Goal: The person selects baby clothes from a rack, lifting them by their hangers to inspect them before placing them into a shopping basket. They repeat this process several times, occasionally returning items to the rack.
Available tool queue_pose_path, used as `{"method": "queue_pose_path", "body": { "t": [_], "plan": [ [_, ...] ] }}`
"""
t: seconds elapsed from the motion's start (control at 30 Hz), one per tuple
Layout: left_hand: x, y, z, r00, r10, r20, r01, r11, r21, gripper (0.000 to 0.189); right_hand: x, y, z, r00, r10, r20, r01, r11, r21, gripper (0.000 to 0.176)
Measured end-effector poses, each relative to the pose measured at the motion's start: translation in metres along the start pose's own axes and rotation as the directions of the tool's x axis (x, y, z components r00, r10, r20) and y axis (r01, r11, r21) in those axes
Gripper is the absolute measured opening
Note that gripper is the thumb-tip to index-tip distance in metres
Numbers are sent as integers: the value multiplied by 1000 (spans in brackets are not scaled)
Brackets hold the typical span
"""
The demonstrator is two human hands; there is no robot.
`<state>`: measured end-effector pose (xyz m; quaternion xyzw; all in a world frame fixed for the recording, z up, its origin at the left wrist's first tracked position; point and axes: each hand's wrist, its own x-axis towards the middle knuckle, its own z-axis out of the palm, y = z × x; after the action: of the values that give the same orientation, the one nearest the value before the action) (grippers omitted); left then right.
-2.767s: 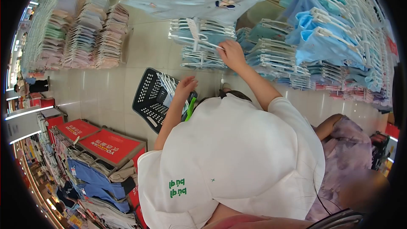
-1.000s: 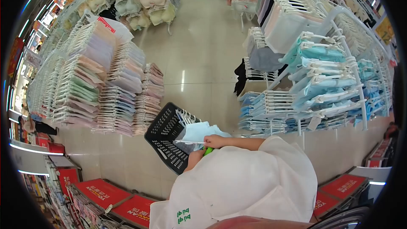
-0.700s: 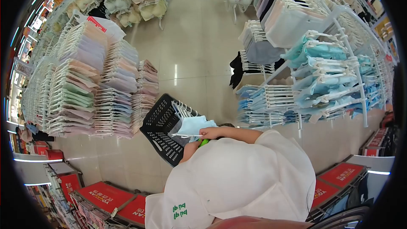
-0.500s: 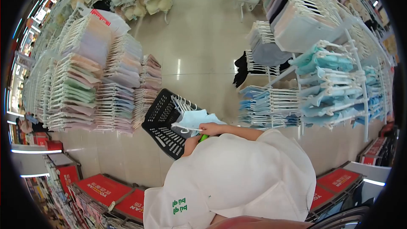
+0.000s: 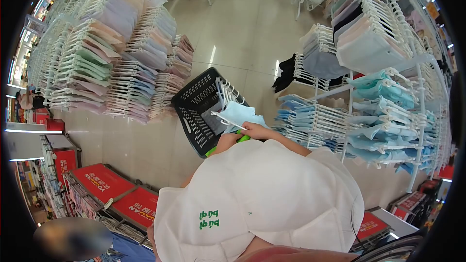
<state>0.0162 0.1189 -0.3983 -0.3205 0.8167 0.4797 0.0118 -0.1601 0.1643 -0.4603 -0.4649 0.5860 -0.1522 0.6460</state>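
A black perforated shopping basket [image 5: 187, 126] hangs tilted in front of me, with a bright green handle [image 5: 242, 137]. My left hand [image 5: 227, 141] is closed around that handle, its fingers partly hidden. My right hand [image 5: 255, 130] grips the end of a white clothes hanger [image 5: 228, 121] over the basket's near side. Light blue underwear [image 5: 241, 114] lies beside the hanger, apparently clipped to it. Inside the basket are a grey garment [image 5: 213, 119] and several more white hangers [image 5: 226, 90].
Racks of pastel underwear [image 5: 94, 60] stand on the left. On the right are blue underwear [image 5: 310, 119] and pale garments [image 5: 369, 43] on hangers. Red-topped display stands [image 5: 102, 183] sit behind me. A person in blue [image 5: 128, 247] is at the lower left, and tiled floor [image 5: 238, 34] runs ahead.
The view has turned and shifted, so the basket and racks sit higher in it. A person in blue has come into view at the lower left. Both hands keep their holds.
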Motion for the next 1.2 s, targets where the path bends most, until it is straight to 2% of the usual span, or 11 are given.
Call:
{"method": "queue_pose_path", "body": {
  "t": [0.03,0.07,0.27,0.5,0.57,0.77,0.8,0.93,1.03,1.1,1.2],
  "plan": [
    [3,-2,3,999,31,15,-31,999,11,35,-4,2,-2,1000,9,-14,-9,1000,-2,20],
    [5,-3,7,1000,28,11,-28,1000,8,35,1,22,3,980,-155,-127,158,987,11,20],
    [18,10,20,999,32,-9,-33,999,-31,36,-19,32,-7,991,-61,-119,71,995,77,24],
    [15,20,21,967,-230,107,247,949,-197,47,-26,38,-4,984,-93,-151,108,990,96,29],
    [8,7,21,960,-253,121,279,912,-300,51,-37,22,-7,991,33,-128,-17,992,128,25],
    [-25,-24,-4,692,-580,430,622,781,51,88,-32,44,1,935,-179,-305,190,982,6,31],
    [-29,-22,-2,709,-546,447,607,795,7,97,-43,30,-1,959,-79,-273,105,991,81,31],
    [-39,-23,18,709,-544,449,634,770,-67,95,-37,56,11,926,-150,-346,207,969,136,27],
    [-52,-20,37,756,-523,395,613,777,-145,89,-46,62,17,917,-170,-361,218,971,99,26],
    [-59,-14,45,768,-537,349,604,789,-114,66,-55,67,22,923,-169,-345,212,973,90,26],
    [-71,2,55,775,-541,326,604,786,-131,69,-67,78,29,916,-148,-372,167,986,18,25]
  ]
}}
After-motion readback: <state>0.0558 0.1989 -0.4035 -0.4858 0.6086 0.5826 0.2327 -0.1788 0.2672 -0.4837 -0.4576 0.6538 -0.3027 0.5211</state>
